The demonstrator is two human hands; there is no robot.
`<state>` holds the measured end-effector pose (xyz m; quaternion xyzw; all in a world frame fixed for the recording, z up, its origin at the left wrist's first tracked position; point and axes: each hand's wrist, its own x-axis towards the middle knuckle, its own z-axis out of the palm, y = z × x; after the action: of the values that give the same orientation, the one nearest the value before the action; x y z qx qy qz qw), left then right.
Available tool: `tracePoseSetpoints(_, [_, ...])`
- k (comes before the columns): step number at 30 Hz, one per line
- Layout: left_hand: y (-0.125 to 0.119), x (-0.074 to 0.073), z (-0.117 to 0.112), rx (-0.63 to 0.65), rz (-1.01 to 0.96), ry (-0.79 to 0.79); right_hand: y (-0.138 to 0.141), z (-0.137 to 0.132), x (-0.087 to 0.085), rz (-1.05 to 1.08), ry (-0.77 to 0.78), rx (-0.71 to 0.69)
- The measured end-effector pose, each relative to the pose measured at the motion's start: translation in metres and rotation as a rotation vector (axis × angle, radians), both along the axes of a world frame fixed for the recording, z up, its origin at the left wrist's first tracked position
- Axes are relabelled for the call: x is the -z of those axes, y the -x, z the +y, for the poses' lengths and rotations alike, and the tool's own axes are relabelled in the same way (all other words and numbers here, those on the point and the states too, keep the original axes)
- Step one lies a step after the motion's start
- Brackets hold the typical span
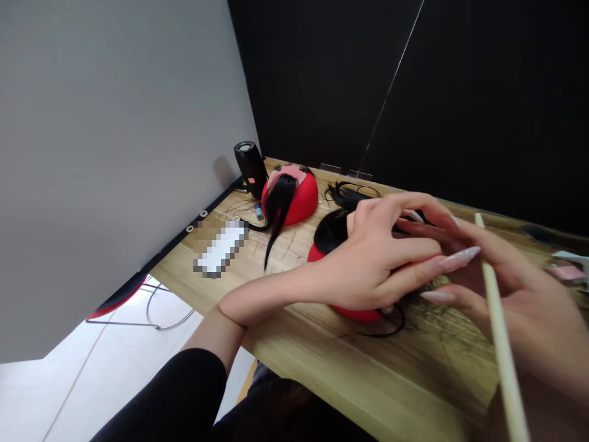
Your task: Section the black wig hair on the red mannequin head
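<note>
My left hand (381, 258) lies over a red dome-shaped block (356, 312) covered with black hair (332, 230), fingers stretched toward the right and pressed on the hair. My right hand (519, 294) comes in from the right and meets the left fingertips over the block. It holds a thin pale wooden stick (499, 334) that slants up from the bottom edge. A second red dome block (297, 199) with a lock of black hair hanging off its front sits further back on the wooden table (322, 362).
A black cylindrical speaker (251, 167) stands at the table's back left corner by the grey wall. A blurred white object (219, 248) lies near the left edge. Loose black hair strands (352, 193) lie behind the blocks. A black panel backs the table. Small items sit at far right (568, 267).
</note>
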<state>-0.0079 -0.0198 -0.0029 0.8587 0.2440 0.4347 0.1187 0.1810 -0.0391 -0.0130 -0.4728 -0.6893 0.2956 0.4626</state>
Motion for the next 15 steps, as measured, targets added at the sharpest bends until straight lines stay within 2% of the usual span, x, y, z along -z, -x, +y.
tracePoseSetpoints(4, [0.0025,-0.0002,0.0022,-0.006,0.030,0.013,0.0073,-0.0042,0.0028,-0.074,-0.043,-0.019])
tracePoseSetpoints(9, [0.0047,-0.0027,0.0038,-0.008,0.110,0.115,0.0015,-0.0046,0.0006,-0.102,-0.142,0.103])
tracePoseSetpoints(11, [0.0030,-0.0023,0.0036,0.002,0.088,0.148,0.0007,-0.0052,-0.0011,-0.008,-0.183,0.112])
tracePoseSetpoints(15, [-0.0005,0.0026,0.0030,0.049,-0.006,0.199,0.0077,-0.0062,-0.0041,0.242,-0.189,0.007])
